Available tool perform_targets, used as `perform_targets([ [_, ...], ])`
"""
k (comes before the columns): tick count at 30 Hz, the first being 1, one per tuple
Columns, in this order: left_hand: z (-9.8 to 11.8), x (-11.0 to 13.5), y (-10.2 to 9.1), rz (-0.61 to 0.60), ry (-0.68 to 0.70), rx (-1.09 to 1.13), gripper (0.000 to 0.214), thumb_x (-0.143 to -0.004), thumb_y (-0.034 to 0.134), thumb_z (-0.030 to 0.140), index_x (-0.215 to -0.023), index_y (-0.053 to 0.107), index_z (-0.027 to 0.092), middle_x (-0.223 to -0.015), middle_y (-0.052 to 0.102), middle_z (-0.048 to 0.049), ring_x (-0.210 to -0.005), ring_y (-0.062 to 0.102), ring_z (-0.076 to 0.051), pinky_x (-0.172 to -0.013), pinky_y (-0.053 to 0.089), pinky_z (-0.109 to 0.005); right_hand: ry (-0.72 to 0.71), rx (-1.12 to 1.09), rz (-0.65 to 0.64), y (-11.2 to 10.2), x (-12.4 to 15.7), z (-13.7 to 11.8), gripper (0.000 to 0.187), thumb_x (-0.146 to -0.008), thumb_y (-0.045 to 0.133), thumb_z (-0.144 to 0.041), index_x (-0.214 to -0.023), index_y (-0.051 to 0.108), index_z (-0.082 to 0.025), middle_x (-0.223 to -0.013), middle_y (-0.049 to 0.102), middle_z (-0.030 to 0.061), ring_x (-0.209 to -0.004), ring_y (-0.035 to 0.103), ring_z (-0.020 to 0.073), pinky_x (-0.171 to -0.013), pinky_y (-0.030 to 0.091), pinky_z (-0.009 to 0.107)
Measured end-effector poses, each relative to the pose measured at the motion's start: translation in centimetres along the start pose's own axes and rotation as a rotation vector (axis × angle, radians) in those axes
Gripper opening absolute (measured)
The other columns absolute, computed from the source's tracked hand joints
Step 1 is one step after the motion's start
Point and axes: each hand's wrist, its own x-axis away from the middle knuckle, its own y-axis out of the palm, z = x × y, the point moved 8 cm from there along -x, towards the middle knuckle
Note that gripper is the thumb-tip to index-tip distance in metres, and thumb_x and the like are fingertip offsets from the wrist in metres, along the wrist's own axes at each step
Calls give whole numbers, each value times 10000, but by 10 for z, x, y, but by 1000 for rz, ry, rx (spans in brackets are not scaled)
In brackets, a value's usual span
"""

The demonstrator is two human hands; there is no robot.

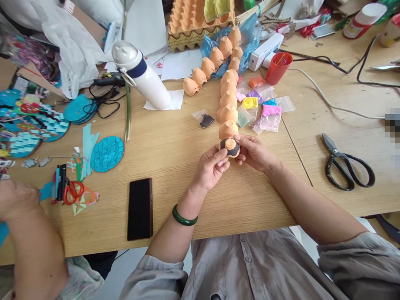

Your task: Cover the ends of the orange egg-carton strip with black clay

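Observation:
My left hand (211,168) and my right hand (253,152) both pinch the end cup of a long orange egg-carton strip (228,100). Black clay (223,143) forms a band around this cup, leaving its orange tip bare. The strip runs away from me across the table. Close by, to its left, is a small clear packet of black clay (206,121). On its right lie several packets of coloured clay, a yellow one (250,102) and a pink one (270,116) among them. A second row of orange egg-carton cups (207,66) slants behind.
A white bottle (146,79) stands at back left, and a phone (140,209) lies near the front edge. Black scissors (343,164) rest at right beyond a red cup (279,68). Egg trays (187,21) fill the back. Another person's arm (31,225) reaches in at left.

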Motion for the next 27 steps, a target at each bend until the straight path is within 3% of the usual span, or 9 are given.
perform_targets([
  [5, 4, 0, -7, 69, 56, -112, 459, -632, 978, 363, -719, 574, 162, -618, 509, 74, -467, 291, 4, -425, 226, -160, 21, -16, -16, 2, 1, -2, 431, -770, 883, -535, -767, 692, -148, -649, 675, -8, -433, 515, 76, -422, 565, 220],
  [13, 5, 0, -1, 43, 97, -148, 498, -581, 1002, 395, -761, 596, 169, -709, 640, 37, -490, 391, -7, -446, 312, -181, 15, -44, 26, -1, 1, -1, 405, -739, 928, -477, -804, 703, -146, -602, 651, -23, -424, 508, 74, -410, 557, 206],
  [18, 9, 0, -8, 97, 182, -268, 488, -622, 978, 410, -724, 562, 176, -678, 647, 41, -442, 353, 1, -423, 247, -195, -10, -39, -19, 2, 2, -3, 356, -787, 900, -440, -834, 709, -143, -639, 661, -16, -452, 526, 77, -445, 583, 218],
  [22, 11, 0, -7, 84, 173, -248, 526, -617, 974, 462, -726, 545, 177, -716, 672, 27, -437, 338, 5, -416, 204, -203, -27, -63, -49, 5, 3, -5, 313, -826, 869, -412, -850, 703, -147, -652, 662, -15, -477, 555, 90, -477, 606, 238],
  [27, 10, 0, 0, 38, 149, -288, 550, -553, 1005, 460, -766, 583, 177, -727, 694, 13, -480, 447, -24, -436, 269, -212, -46, -70, -41, 4, 3, -6, 324, -801, 903, -390, -963, 753, -151, -695, 693, -15, -498, 569, 84, -497, 599, 224],
])
